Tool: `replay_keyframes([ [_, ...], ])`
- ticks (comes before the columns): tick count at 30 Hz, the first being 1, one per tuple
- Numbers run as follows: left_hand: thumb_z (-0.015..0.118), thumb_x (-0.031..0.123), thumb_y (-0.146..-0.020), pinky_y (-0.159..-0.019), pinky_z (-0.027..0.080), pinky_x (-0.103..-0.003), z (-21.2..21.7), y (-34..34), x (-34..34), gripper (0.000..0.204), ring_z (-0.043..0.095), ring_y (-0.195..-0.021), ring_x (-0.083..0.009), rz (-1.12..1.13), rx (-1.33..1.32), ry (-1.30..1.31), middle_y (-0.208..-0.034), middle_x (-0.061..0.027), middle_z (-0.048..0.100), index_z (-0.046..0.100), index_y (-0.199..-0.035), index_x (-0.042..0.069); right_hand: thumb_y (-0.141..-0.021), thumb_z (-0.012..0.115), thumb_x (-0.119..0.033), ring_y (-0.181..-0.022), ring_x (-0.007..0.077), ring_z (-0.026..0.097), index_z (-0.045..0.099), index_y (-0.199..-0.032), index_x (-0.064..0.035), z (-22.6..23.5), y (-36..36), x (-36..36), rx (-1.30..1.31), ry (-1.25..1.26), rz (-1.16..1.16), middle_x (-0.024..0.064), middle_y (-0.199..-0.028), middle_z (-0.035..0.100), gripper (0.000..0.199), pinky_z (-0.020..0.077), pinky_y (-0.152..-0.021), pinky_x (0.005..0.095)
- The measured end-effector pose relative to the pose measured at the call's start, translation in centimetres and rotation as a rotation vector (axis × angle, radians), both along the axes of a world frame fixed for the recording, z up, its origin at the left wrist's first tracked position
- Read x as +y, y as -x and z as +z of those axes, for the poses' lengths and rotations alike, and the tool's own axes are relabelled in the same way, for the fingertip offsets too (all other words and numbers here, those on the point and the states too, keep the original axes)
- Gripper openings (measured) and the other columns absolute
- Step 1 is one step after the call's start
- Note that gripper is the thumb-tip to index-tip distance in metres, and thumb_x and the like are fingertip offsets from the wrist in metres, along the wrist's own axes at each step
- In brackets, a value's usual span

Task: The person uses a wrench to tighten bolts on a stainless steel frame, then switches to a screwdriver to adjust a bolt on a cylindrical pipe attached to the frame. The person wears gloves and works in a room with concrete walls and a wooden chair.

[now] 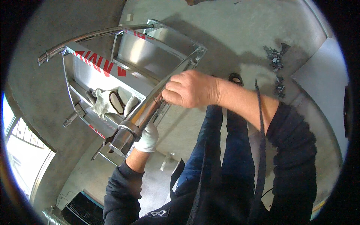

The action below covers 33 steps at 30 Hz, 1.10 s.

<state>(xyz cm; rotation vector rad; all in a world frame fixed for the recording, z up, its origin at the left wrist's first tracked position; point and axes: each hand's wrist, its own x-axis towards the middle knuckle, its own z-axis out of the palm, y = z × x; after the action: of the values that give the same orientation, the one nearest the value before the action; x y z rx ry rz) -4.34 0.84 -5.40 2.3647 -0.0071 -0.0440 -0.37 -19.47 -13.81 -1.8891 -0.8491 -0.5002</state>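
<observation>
A shiny metal frame (170,75) with flat panels and a curved tube handle (101,33) stands in front of me. My right hand (189,90) is bare and closed at the frame's near rail, by the end of a brownish reflective tube (148,112). What its fingers grip is hidden. My left hand (149,138), in a white glove, is behind a short metal cylinder (123,138) at the tube's lower end. That hand's fingers are out of sight. A crumpled whitish work glove (107,103) with a dark-edged patch lies on the frame's panel.
Red and white film (99,63) covers parts of the panels. Dark scraps (277,62) lie on the concrete floor (225,37) at the right. A pale panel (324,82) is at the far right. At lower left are a black item (82,210) and a bright window (26,150).
</observation>
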Motion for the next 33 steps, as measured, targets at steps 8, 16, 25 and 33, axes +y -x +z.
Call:
replay_keyframes([
  [8, 0.058, 0.041, -0.09, -0.094, 0.044, -0.037, 0.6, -0.2, -0.8, 0.059, 0.057, -0.105, -0.0226, 0.034, 0.117, 0.02, -0.114, -0.0146, 0.057, 0.044, -0.123, -0.006, -0.069, 0.06, -0.014, -0.06, 0.0196, 0.056, 0.054, -0.076, -0.0106, -1.4, -3.7, -1.7, -0.123, 0.213, 0.046, 0.0019, -0.062, 0.049, 0.009, 0.0482, -0.052, 0.0308],
  [16, 0.056, 0.048, -0.09, -0.092, 0.045, -0.037, 0.4, 0.2, 0.1, 0.066, 0.057, -0.105, -0.0234, -0.029, 0.053, -0.01, -0.114, -0.0138, 0.057, 0.041, -0.127, -0.005, -0.092, 0.055, -0.013, -0.062, 0.0269, 0.06, 0.055, -0.089, -0.0001, 3.8, 3.6, 0.5, 0.966, -0.387, -0.084, 0.0145, -0.067, 0.058, 0.014, 0.0449, -0.056, 0.0359],
  [25, 0.055, 0.043, -0.092, -0.093, 0.044, -0.037, 1.1, -0.1, -0.4, 0.058, 0.056, -0.106, -0.0233, -0.065, 0.124, 0.037, -0.116, -0.0136, 0.057, 0.044, -0.125, -0.004, -0.098, 0.047, -0.018, -0.057, 0.0082, 0.051, 0.056, -0.088, 0.0001, 5.0, 5.0, 2.2, 1.399, -0.797, 0.097, 0.0017, -0.061, 0.054, 0.023, 0.0418, -0.054, 0.0244],
  [33, 0.054, 0.037, -0.093, -0.094, 0.044, -0.037, 0.4, 0.0, 0.7, 0.052, 0.055, -0.109, -0.023, -0.073, 0.059, -0.088, -0.118, -0.0127, 0.055, 0.045, -0.125, -0.003, -0.097, 0.046, -0.019, -0.051, 0.0107, 0.051, 0.052, -0.08, -0.002, 5.6, 5.2, 3.3, 1.411, -0.941, 0.016, 0.0041, -0.054, 0.053, 0.024, 0.0416, -0.05, 0.0291],
])
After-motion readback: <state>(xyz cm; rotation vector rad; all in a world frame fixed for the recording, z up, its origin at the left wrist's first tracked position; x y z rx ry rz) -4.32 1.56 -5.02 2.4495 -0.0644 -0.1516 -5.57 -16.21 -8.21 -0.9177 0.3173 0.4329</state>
